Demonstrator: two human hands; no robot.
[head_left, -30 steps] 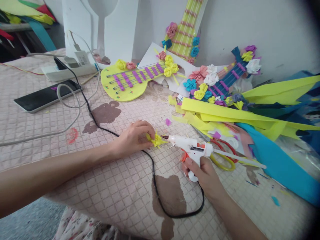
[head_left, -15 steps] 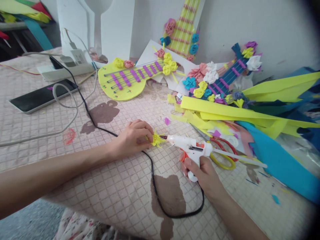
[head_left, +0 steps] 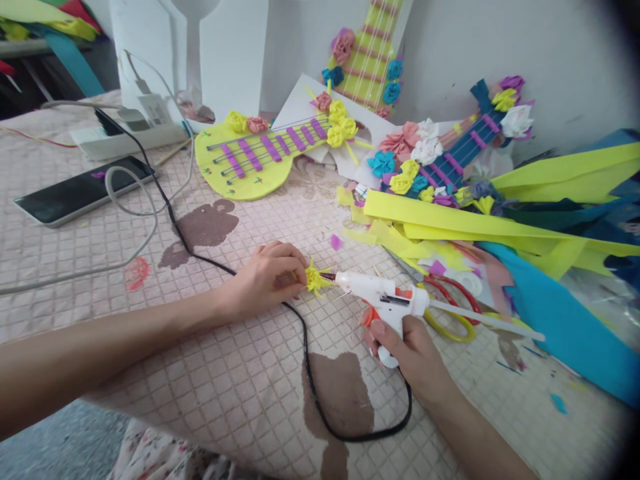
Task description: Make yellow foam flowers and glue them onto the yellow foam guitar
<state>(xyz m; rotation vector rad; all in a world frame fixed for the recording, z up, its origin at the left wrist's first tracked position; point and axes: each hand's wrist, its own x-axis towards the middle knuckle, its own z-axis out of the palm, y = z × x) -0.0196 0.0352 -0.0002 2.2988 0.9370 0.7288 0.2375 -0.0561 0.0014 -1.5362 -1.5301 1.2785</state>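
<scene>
Between the fingertips of my left hand [head_left: 273, 277] is a small yellow paper flower [head_left: 317, 279] with thin spiky petals. My right hand [head_left: 407, 350] is wrapped round the handle of a white glue gun [head_left: 380, 297] with an orange trigger. The gun's dark nozzle points left and its tip is at the flower; whether they touch I cannot tell. A long glue stick [head_left: 487, 319] juts from the back of the gun. From the handle a black cord [head_left: 360, 439] loops over the table and passes beneath my left wrist.
Red-and-yellow-handled scissors [head_left: 453, 313] lie behind the gun, beside yellow and blue paper strips [head_left: 560, 307]. A yellow paper guitar [head_left: 245, 163] and a blue one [head_left: 455, 160] lie farther back. At left are a phone [head_left: 85, 192] and a white power strip [head_left: 130, 139].
My right hand and the glue gun have shifted very slightly to the right in view. My left hand keeps its hold on the flower, almost unmoved.
</scene>
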